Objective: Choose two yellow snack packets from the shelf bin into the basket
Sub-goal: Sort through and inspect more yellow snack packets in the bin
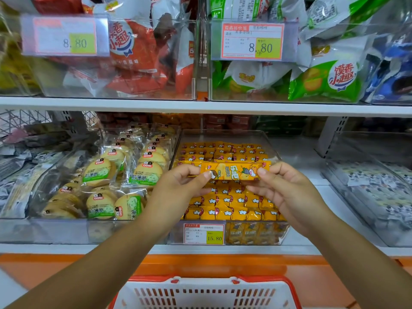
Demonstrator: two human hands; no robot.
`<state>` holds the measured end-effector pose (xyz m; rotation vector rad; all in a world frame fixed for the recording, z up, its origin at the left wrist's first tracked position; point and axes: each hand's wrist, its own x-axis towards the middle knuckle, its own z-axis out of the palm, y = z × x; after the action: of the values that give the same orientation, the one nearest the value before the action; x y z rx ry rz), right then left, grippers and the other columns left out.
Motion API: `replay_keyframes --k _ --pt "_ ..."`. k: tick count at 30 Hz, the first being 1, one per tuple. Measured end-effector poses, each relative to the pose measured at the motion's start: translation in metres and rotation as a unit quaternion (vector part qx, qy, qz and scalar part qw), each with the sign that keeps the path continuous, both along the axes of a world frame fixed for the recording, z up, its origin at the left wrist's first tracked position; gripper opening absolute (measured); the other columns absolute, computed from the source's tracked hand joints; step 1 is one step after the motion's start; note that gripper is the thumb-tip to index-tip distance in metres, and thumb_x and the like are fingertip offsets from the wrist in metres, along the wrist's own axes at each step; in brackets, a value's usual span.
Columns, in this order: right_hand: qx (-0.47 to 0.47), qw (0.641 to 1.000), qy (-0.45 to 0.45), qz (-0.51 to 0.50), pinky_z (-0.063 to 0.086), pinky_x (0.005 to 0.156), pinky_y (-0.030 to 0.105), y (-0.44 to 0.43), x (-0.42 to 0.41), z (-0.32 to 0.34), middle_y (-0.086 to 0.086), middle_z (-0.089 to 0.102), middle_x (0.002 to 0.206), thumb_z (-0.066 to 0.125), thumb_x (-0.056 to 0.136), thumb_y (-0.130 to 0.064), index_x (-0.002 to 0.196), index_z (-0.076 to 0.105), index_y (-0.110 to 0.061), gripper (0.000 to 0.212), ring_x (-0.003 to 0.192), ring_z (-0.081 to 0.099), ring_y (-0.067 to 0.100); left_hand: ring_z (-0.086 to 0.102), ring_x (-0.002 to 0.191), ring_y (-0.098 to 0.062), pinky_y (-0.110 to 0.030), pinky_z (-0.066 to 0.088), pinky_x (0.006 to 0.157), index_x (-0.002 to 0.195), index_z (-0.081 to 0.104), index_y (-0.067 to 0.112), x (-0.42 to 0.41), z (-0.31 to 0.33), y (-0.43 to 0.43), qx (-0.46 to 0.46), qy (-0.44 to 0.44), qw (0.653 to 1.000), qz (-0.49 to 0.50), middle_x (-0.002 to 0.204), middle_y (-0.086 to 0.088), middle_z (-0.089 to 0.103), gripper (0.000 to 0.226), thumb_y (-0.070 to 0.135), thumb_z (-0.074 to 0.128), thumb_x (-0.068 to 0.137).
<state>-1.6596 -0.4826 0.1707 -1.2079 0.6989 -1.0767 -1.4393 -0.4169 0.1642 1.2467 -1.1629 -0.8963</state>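
A long yellow snack packet is held level above the clear shelf bin, which is full of several more yellow packets. My left hand pinches the packet's left end between thumb and fingers. My right hand pinches its right end the same way. The red and white basket sits below at the bottom edge of the view; only its near rim and slotted wall show.
A bin of round biscuit packs stands left of the yellow bin, and a bin of grey-patterned packs to the right. A price tag reading 15.80 fronts the yellow bin. The upper shelf carries bins of red and green bags.
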Motion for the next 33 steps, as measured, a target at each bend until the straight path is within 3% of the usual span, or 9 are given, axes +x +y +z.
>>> replay_keyframes --k 2,4,6,9,13,20,23,27,33 --pt "0.020 0.999 -0.026 0.002 0.060 0.071 0.029 0.002 0.002 0.001 0.020 0.073 0.104 0.072 0.073 -0.023 0.092 0.052 -0.006 0.033 0.094 0.074 0.036 0.075 0.086 -0.011 -0.026 0.048 0.081 0.079 0.071 0.032 -0.003 -0.003 -0.001 -0.004 -0.038 0.999 0.005 0.087 0.016 0.075 0.008 0.037 0.070 0.085" --pt "0.015 1.000 -0.007 -0.006 0.060 0.071 0.031 0.003 0.003 0.003 0.017 0.074 0.103 0.074 0.071 -0.024 0.103 0.051 -0.004 0.044 0.092 0.074 0.036 0.069 0.089 -0.003 -0.024 0.047 0.080 0.087 0.069 0.028 -0.004 -0.008 -0.004 -0.038 -0.168 0.984 0.045 0.091 0.013 0.072 0.007 0.033 0.066 0.092" --pt "-0.026 0.996 0.077 -0.047 0.059 0.076 0.035 0.000 0.001 0.006 0.008 0.077 0.102 0.074 0.071 -0.030 0.108 0.054 -0.010 0.046 0.089 0.076 0.028 0.058 0.105 -0.003 -0.026 0.047 0.091 0.107 0.069 0.024 -0.006 -0.010 -0.010 -0.063 -0.312 0.945 0.069 0.111 0.013 0.065 0.019 0.036 0.060 0.096" --pt "-0.103 0.973 0.150 -0.145 0.058 0.071 0.026 -0.016 0.002 0.017 -0.006 0.077 0.097 0.075 0.081 -0.024 0.105 0.058 -0.022 0.029 0.083 0.075 0.013 0.031 0.142 -0.011 -0.028 0.025 0.117 0.149 0.042 0.022 -0.010 -0.008 -0.024 -0.008 -0.442 0.896 0.048 0.153 0.005 0.040 0.055 0.045 0.049 0.100" --pt "-0.210 0.927 0.260 -0.172 0.051 0.069 0.014 -0.057 0.024 0.030 -0.015 0.069 0.094 0.072 0.089 -0.020 0.099 0.060 -0.032 0.019 0.086 0.067 0.000 0.002 0.153 -0.016 -0.042 0.008 0.125 0.157 0.019 0.026 -0.012 -0.012 -0.040 0.065 -0.541 0.838 0.022 0.167 0.002 0.008 0.065 0.056 0.034 0.101" --pt "-0.275 0.821 0.497 -0.056 0.053 0.083 0.035 -0.119 0.092 0.030 0.002 0.062 0.111 0.077 0.084 -0.021 0.093 0.063 -0.026 0.017 0.099 0.060 0.019 -0.001 0.154 -0.016 -0.038 -0.005 0.122 0.156 0.025 0.028 -0.010 -0.023 -0.045 0.070 -0.576 0.814 0.022 0.167 0.001 0.008 0.061 0.057 0.021 0.102" --pt "-0.300 0.759 0.578 -0.017 0.043 0.080 0.026 -0.131 0.111 0.021 -0.005 0.056 0.112 0.076 0.086 -0.028 0.113 0.067 -0.022 0.028 0.101 0.054 0.013 -0.003 0.153 -0.015 -0.038 -0.007 0.122 0.156 0.025 0.028 -0.010 -0.024 -0.046 0.069 -0.572 0.817 0.025 0.167 0.001 0.007 0.060 0.056 0.022 0.102" --pt "-0.302 0.724 0.616 0.070 0.042 0.081 0.021 -0.137 0.123 0.019 -0.001 0.066 0.119 0.063 0.096 -0.016 0.113 0.071 -0.018 0.019 0.098 0.058 0.012 -0.003 0.153 -0.015 -0.038 -0.007 0.122 0.156 0.021 0.029 -0.009 -0.025 -0.048 0.075 -0.565 0.821 0.019 0.167 0.002 0.007 0.058 0.052 0.025 0.103" --pt "-0.289 0.763 0.578 0.023 0.041 0.071 0.020 -0.150 0.091 0.034 -0.010 0.062 0.100 0.063 0.096 -0.015 0.093 0.067 -0.029 0.015 0.097 0.060 0.011 -0.001 0.153 -0.017 -0.043 0.000 0.122 0.158 0.012 0.027 -0.007 -0.021 -0.063 0.082 -0.563 0.822 0.037 0.167 0.002 0.006 0.067 0.057 0.030 0.101"
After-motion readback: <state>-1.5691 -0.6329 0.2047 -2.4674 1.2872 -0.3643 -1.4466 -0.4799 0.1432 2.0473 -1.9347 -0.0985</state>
